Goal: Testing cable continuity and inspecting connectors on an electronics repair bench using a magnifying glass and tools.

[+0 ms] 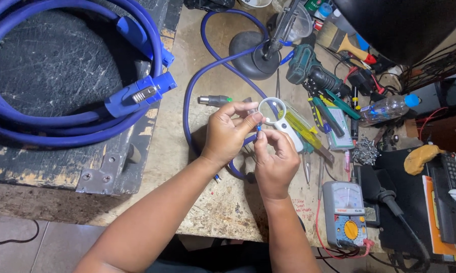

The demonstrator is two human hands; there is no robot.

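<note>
I'm pinching a small blue wire end [259, 128] between both hands, right over the middle of the desk [187, 151]. My left hand [228, 132] is gripping it from above with thumb and fingertips, and my right hand [274, 162] is closing its grip on it from below. The thin blue cable [188, 96] is looping away behind my left hand. A white magnifying glass [273, 112] is lying just behind my fingers. A grey multimeter [345, 212] is sitting near my right wrist, and a thick blue coil [61, 119] is resting on the black case to the left
</note>
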